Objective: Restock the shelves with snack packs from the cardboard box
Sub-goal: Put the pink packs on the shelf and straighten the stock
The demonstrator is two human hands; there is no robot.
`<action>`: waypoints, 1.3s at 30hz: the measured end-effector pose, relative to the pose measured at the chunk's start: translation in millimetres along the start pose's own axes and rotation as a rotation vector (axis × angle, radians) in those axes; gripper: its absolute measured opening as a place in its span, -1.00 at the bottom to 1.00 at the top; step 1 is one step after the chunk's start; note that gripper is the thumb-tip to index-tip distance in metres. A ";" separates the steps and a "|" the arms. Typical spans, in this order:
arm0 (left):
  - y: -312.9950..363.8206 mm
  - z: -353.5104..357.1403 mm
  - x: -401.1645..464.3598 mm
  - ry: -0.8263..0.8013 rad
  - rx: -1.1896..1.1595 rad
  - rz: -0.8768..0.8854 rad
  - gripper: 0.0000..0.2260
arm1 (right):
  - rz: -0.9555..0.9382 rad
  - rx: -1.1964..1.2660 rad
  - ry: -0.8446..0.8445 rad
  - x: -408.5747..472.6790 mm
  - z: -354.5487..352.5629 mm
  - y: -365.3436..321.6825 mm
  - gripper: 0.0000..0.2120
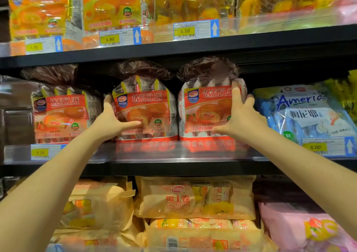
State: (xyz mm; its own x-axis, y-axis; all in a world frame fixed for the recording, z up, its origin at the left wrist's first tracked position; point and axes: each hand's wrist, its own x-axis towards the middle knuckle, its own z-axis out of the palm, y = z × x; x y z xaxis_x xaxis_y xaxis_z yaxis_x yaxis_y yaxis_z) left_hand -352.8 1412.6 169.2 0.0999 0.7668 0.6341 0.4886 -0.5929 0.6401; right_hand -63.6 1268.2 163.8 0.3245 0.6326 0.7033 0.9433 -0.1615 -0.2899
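Observation:
Three red snack packs stand upright in a row on the middle shelf (173,166). My left hand (112,120) is on the middle red pack (146,105), thumb across its front and fingers round its left side. My right hand (241,114) is on the right red pack (206,101), fingers up its right front edge and thumb low on its front. The left red pack (61,116) stands untouched. The cardboard box is out of view.
A blue pack (309,112) sits right of my right hand. Orange and yellow packs (116,6) fill the top shelf, beige packs (195,199) and a pink pack (309,230) the bottom shelf. Clear rails carry price tags (39,152).

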 end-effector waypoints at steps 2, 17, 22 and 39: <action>-0.7 -1.3 0.7 -0.036 0.006 -0.009 0.09 | 0.010 -0.003 -0.005 3.3 2.0 -0.4 0.09; 3.8 2.3 1.3 -0.082 0.016 -0.010 -0.04 | 0.048 0.020 -0.029 12.6 12.7 -1.0 0.14; 9.9 4.6 -2.9 -0.085 0.036 -0.009 -0.06 | 0.031 0.017 -0.042 10.8 9.7 2.0 0.10; 24.3 1.9 -18.7 0.031 0.339 -0.085 -0.43 | -0.030 -0.023 -0.041 -0.3 -3.6 7.8 -0.45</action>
State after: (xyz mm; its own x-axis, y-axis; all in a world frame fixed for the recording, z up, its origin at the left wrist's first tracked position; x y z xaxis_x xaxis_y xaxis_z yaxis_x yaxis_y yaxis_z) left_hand -341.1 1384.3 172.1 0.0226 0.7986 0.6014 0.7546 -0.4082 0.5137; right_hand -56.1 1264.0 163.7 0.2929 0.6679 0.6842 0.9543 -0.1591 -0.2532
